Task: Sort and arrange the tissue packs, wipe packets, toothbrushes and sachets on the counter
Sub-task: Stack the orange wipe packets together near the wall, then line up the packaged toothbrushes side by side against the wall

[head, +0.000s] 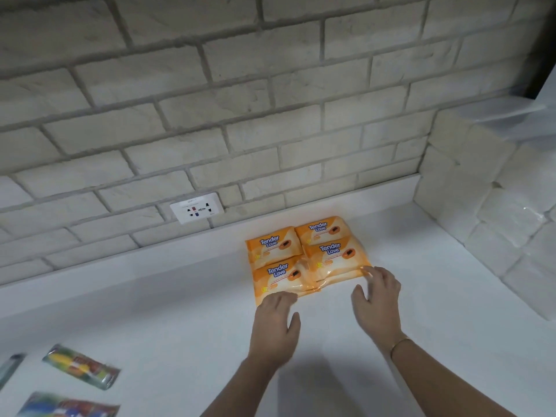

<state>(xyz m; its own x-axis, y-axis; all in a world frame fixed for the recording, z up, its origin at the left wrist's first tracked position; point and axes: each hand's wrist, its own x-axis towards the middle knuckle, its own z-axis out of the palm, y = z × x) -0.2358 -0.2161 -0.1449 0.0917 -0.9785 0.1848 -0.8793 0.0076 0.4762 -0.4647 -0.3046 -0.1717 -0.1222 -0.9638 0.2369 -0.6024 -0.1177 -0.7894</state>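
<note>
Several orange "Tender Love" wipe packets (304, 254) lie flat in a tight block on the white counter (180, 296), close to the back wall. My left hand (276, 323) rests with spread fingers at the near edge of the front-left packet (281, 276). My right hand (377, 299) has its fingertips touching the near right corner of the front-right packet (337, 255). Neither hand grips anything. At the lower left lie a colourful toothbrush pack (81, 367) and a second one (69, 406) cut off by the frame edge.
A brick wall with a white power socket (197, 207) runs behind the counter. A brick-clad corner (481, 206) juts out on the right. Another packaged item (10, 367) shows partly at the far left edge.
</note>
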